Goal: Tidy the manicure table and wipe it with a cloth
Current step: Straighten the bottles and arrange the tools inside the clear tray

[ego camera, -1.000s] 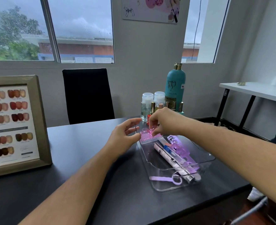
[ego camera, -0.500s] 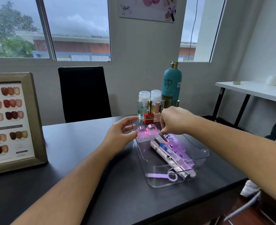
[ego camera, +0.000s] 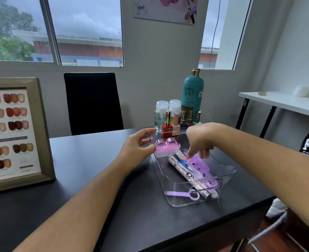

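A clear plastic tray (ego camera: 186,204) sits on the black manicure table (ego camera: 95,170). At its far end lies a pink nail brush (ego camera: 166,148). Further in lie a pink pen-shaped device (ego camera: 182,170), a purple plastic piece (ego camera: 202,166) and a purple looped tool (ego camera: 179,193). My left hand (ego camera: 141,144) is at the tray's far left corner, fingers apart, thumb against the brush's end. My right hand (ego camera: 199,140) points down into the tray, fingertips on the purple piece; whether they grip it is hidden.
Behind the tray stand a tall teal bottle (ego camera: 192,91), two clear pump bottles (ego camera: 161,113) and several small polish bottles (ego camera: 167,127). A framed nail colour chart (ego camera: 10,131) stands at the left. A black chair (ego camera: 92,102) faces me; a white side table (ego camera: 280,100) stands at the right.
My right hand let go of the pink brush at the tray's far end and moved right, down onto the purple piece. My left hand stayed at the tray's corner.
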Available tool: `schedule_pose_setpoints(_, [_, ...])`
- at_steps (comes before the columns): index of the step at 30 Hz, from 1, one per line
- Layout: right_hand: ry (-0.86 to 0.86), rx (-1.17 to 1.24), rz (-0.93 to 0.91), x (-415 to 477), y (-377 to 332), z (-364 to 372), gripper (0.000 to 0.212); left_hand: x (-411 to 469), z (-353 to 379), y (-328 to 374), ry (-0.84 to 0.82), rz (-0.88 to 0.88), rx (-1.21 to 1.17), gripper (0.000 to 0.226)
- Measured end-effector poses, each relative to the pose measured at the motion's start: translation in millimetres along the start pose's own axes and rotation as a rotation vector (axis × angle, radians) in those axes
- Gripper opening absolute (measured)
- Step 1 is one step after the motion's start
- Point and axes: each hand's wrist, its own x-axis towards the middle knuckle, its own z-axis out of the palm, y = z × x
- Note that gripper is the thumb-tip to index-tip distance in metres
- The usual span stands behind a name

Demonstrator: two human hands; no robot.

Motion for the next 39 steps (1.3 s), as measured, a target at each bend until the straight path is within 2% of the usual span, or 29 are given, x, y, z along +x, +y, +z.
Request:
schedule_pose_setpoints(2, [-0.052, -0.048, 0.006, -6.1, 2.2, -0.6, 0.028, 0.5, -0.6, -0.1, 0.001, 0.007, 0.003, 0.045])
schedule_pose_setpoints(5, [-0.099, -0.176, 0.024, -5.7, -2.5, 2.9, 0.042, 0.5, -0.7, -0.8, 0.003, 0.006, -0.008, 0.045])
schedule_pose_setpoints(8, [-0.178, -0.240, 0.057, 1.0, -10.4, -3.1, 0.032, 0.0, -0.4, -0.1, -0.003, 0.002, -0.008, 0.045])
schedule_pose_setpoints(12, [-0.276, -0.216, 0.125, 11.3, -14.4, -8.1, 0.054, -0.7, -0.3, 0.4, -0.007, 0.000, -0.010, 0.045])
schedule_pose_setpoints(19, [-0.113, -0.159, -0.028, 5.4, -3.6, -4.4, 0.051, 0.2, 0.4, -0.4, -0.003, -0.007, 0.008, 0.046])
schedule_pose_setpoints(21, [-0.085, -0.116, -0.065, 3.2, -0.3, -1.9, 0.045, 0.4, 0.7, -0.2, -0.001, -0.003, 0.012, 0.046])
schedule_pose_setpoints(26, [-0.073, 0.030, -0.058, -1.0, 10.0, 1.3, 0.050, -0.5, 1.1, 0.8, 0.000, -0.009, 0.006, 0.047])
schedule_pose_setpoints(30, [-0.033, 0.181, -0.077, -9.8, 19.3, -10.0, 0.046, -1.7, 1.7, 2.2, 0.001, -0.016, 0.014, 0.047])
schedule_pose_setpoints(36, [0.098, 0.438, -0.244, -20.2, 22.0, -27.5, 0.041, -2.5, 1.4, 2.6, -0.001, -0.015, -0.008, 0.047])
schedule_pose_setpoints(39, [0.061, 0.575, -0.317, -19.8, 5.5, -23.7, 0.043, -2.4, 1.0, 2.7, -0.003, -0.007, -0.045, 0.046])
